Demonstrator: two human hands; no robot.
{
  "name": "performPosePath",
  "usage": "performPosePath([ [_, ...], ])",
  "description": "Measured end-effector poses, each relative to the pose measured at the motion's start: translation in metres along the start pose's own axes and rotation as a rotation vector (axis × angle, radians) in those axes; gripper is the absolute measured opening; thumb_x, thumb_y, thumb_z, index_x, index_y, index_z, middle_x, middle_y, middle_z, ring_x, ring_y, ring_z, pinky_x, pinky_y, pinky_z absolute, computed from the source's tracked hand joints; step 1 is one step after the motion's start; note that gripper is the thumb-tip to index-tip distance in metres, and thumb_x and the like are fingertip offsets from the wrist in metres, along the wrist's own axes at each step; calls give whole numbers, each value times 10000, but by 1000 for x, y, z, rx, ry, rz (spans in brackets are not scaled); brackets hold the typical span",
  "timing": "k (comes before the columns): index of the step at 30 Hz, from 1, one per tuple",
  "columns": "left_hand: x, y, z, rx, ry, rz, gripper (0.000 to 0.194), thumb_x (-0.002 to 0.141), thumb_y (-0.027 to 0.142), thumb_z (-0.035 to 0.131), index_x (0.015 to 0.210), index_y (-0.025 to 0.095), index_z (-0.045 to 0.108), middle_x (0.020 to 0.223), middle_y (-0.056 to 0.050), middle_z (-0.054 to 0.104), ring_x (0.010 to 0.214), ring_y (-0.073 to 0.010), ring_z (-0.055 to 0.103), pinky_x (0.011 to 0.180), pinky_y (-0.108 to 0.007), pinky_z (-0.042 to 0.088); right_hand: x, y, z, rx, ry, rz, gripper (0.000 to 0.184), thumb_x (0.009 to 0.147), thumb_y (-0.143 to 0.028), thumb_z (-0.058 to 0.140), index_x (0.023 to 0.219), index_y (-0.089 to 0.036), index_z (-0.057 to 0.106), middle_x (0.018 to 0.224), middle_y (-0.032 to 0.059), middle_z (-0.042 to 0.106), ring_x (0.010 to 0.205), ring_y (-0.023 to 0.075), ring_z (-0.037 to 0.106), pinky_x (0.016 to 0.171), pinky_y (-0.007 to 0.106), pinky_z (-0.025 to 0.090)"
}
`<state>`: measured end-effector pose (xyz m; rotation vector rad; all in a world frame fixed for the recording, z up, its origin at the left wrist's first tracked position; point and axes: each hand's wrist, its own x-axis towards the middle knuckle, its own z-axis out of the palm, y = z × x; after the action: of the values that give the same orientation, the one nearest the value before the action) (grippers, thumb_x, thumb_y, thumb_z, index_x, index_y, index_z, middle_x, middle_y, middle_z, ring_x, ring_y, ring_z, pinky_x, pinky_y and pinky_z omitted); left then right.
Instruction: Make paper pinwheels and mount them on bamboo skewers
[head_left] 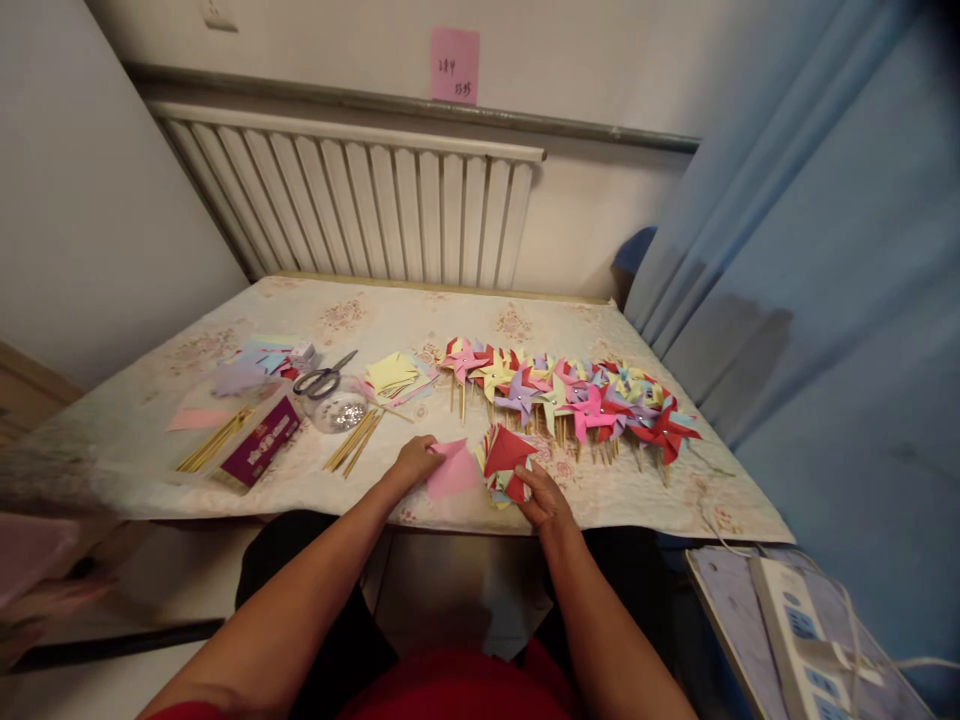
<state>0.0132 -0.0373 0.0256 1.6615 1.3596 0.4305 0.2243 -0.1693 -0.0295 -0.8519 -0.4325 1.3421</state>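
Observation:
My left hand (415,462) pinches the corner of a pink paper square (453,470) near the table's front edge. Just to its right, my right hand (546,500) rests on the edge of a small stack of cut coloured papers (506,462) with a red sheet on top. Behind both hands a long row of finished paper pinwheels (570,395) on wooden sticks lies across the floral tablecloth (375,320).
Wooden sticks (352,440) lie left of my hands, beside a clear dish of pins (339,410), scissors (324,378), yellow paper squares (392,373) and a purple box (261,440). More paper (251,365) lies at far left. A radiator (352,195) stands behind; a power strip (795,610) sits lower right.

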Motion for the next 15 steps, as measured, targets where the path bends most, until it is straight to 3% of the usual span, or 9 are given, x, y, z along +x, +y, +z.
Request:
performPosePath([
  [8,-6,-18,14,-453,20,-138,252,675,332,676,687,200,462,535,65,445,474,-94,422,484,-212,323,-2,-3,4,29,10,17,412,586,-264,821,954,-244,636,938,13,743,803,226,707,812,380,565],
  [15,-8,-26,19,-806,3,-261,376,726,515,676,786,184,506,603,23,550,549,-145,578,565,-276,476,0,0,3,48,-12,11,421,597,-261,828,966,-236,628,938,20,749,813,227,717,755,346,577],
])
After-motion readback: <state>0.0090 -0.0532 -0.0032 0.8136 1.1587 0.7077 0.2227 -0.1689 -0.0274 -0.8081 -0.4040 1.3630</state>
